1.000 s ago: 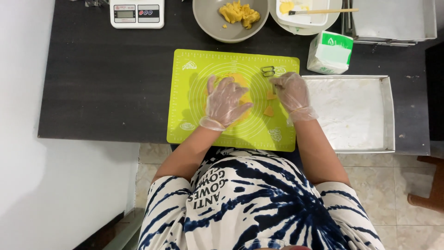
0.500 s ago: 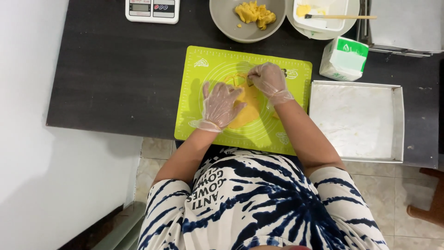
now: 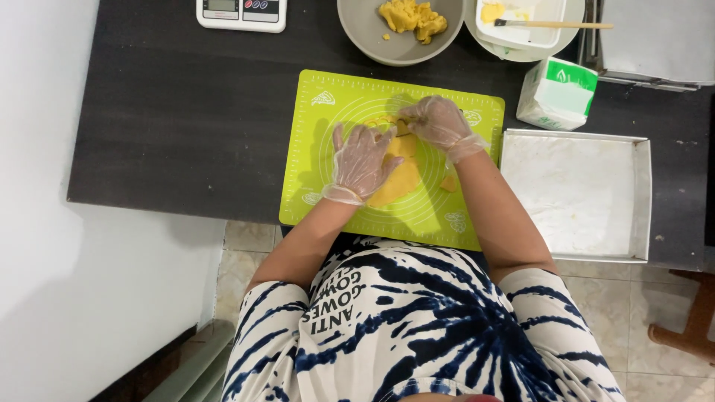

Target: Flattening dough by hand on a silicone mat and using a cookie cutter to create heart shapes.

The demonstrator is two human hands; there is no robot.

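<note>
As the dark worktop carries everything, note your green mat at its front edge, the steel tray beside it. Flattened yellow dough lies mid-mat, its long axis running from front-left toward the back. Your left hand, gloved, fingers spread wide, rests flat on its left side. Your right hand, curled narrow over the dough's back end, has shifted backward since half a second ago; whether it grips anything cannot be told.

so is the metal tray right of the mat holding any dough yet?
No, the metal tray shows only a pale lining; the yellow dough lies on the green mat.
</note>
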